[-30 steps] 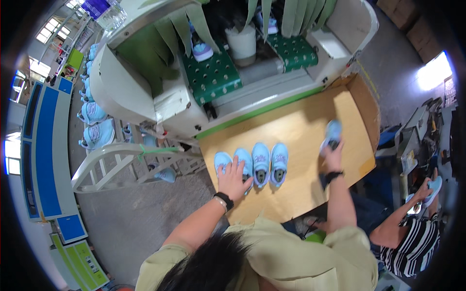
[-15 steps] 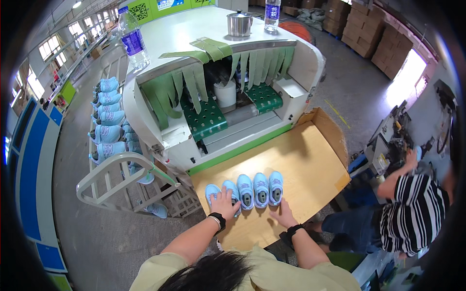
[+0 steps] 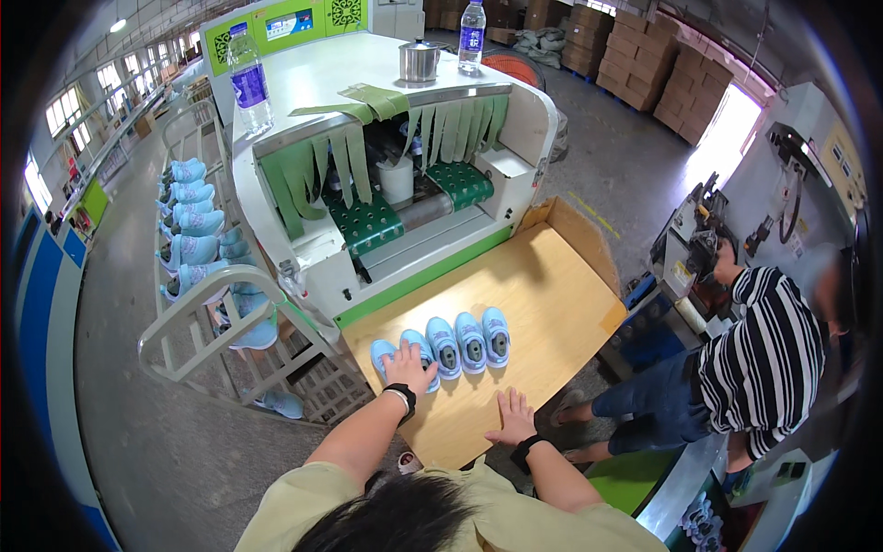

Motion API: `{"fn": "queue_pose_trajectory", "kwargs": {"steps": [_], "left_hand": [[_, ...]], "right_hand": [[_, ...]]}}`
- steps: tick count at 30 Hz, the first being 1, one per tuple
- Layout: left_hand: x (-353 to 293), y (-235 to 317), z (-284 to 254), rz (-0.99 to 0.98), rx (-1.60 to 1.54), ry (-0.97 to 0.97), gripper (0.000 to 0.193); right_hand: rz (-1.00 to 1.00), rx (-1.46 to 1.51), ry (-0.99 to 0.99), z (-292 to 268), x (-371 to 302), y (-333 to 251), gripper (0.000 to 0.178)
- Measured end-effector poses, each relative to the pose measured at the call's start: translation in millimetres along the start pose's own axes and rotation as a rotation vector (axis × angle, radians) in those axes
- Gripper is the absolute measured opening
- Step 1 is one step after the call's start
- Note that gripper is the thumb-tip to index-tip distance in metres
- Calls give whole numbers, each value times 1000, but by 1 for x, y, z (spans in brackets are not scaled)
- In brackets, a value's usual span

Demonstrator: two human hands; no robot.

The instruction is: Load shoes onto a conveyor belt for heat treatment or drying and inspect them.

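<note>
Five blue shoes (image 3: 443, 342) line up from the bench's (image 3: 556, 299) left edge, the spread left hand (image 3: 409, 369) over two; the open, empty right hand (image 3: 513, 421) is near the front edge.

The shoes (image 3: 442, 335) are light blue, one shirt (image 3: 765, 342) striped black-white.

Grey floor (image 3: 207, 442) across a long workshop, with a thin yellow line (image 3: 593, 213) beyond the pale wooden worktop (image 3: 552, 285). To the left, bright windows (image 3: 64, 108) in a row and, overhead, a lit ceiling lamp (image 3: 118, 25). Stacked brown cartons (image 3: 628, 53) at the back, beside white glare through an opening (image 3: 733, 129). Near left, a pale metal rack (image 3: 145, 351) and a blue-and-white panelled unit (image 3: 37, 317).
</note>
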State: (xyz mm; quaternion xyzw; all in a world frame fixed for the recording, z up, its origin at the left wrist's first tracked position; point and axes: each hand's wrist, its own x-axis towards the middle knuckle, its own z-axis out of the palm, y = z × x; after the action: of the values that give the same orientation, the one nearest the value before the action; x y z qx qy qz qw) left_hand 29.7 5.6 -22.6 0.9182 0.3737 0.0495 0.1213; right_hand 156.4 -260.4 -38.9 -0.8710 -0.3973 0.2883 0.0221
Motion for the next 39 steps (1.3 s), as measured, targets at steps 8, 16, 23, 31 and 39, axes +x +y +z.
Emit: {"fn": "queue_pose_trajectory", "kwargs": {"steps": [8,16,23,31,39], "left_hand": [[-4,1,1,-3,-5,-6,68],[1,-1,2,28,-14,69,67],[4,0,5,30,-14,50,69],[0,2,-7,-18,-11,-1,70],[5,2,-23,-43,-83,-115,72]], "right_hand": [[37,-39,-36,2,-1,-2,125],[55,-71,-39,-4,4,-4,124],[-8,-181,41,-13,5,-6,101],[46,150,388,-120,123,54,66],[134,506,635,-210,292,106,76]]}}
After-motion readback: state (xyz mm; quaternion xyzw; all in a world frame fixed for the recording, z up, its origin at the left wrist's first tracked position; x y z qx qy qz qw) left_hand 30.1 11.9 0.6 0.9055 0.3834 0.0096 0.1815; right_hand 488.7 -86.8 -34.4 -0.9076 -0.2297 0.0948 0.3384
